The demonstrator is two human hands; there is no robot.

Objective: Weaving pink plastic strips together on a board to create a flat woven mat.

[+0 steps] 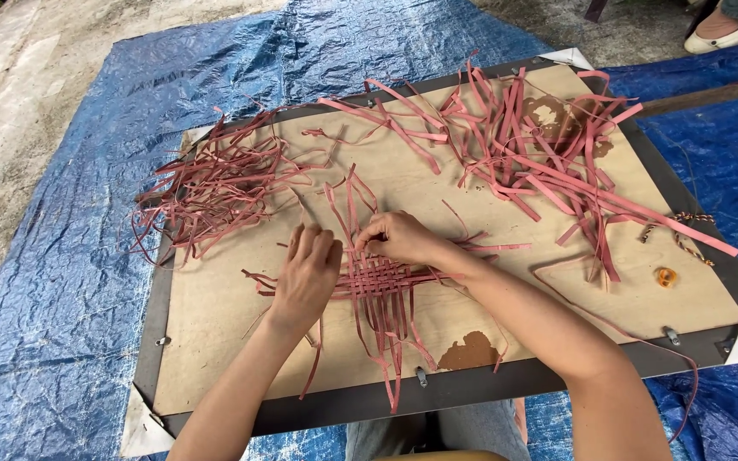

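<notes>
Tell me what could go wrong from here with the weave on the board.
1. The left hand lies flat on the woven patch; if it lifts, the loose strips may spring apart.
2. The right hand pinches a thin strip at the patch's top edge; a hard pull could kink or tear it.
3. The long ends hang over the board's front edge and could snag on the knees.

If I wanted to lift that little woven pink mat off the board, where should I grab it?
Probably by the woven patch itself, from the near side: only there do the strips interlock. The loose ends trailing toward the board's edge would likely slide out if pulled.
</notes>
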